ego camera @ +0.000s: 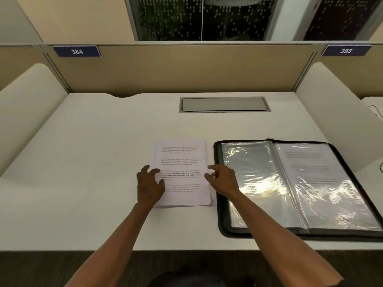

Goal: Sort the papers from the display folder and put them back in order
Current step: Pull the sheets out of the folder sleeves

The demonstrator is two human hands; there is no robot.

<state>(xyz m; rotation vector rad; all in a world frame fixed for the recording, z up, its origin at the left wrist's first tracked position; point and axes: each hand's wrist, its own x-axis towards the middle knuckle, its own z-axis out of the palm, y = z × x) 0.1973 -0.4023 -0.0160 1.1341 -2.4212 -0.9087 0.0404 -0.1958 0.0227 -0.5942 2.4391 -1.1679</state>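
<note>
Hands at the edges of a paper stack

Hands come first, nearest the camera, both reaching forward over the white desk (83, 162). The left hand (148, 184) lies on the left edge of the stack of papers (182, 162), fingers spread and lightly bent, gripping nothing. The right hand (222, 180) sits at the stack's right edge, thumb and fingers loosely bent toward the paper; whether they pinch a sheet or only touch it cannot be told. The stack lies flat at mid-desk, printed text facing up. Just beside it on the right, apart from it, the black folder (219, 204) lies open; its shiny plastic sleeves (252, 172) face up, and the right-hand sleeve has a printed page (310, 162) inside. Farther back a grey metal flap (224, 104) is set into the desktop. Behind that stands a tan divider wall (186, 69) carrying blue number plates reading 384 (76, 51) and 385 (345, 50).
</note>
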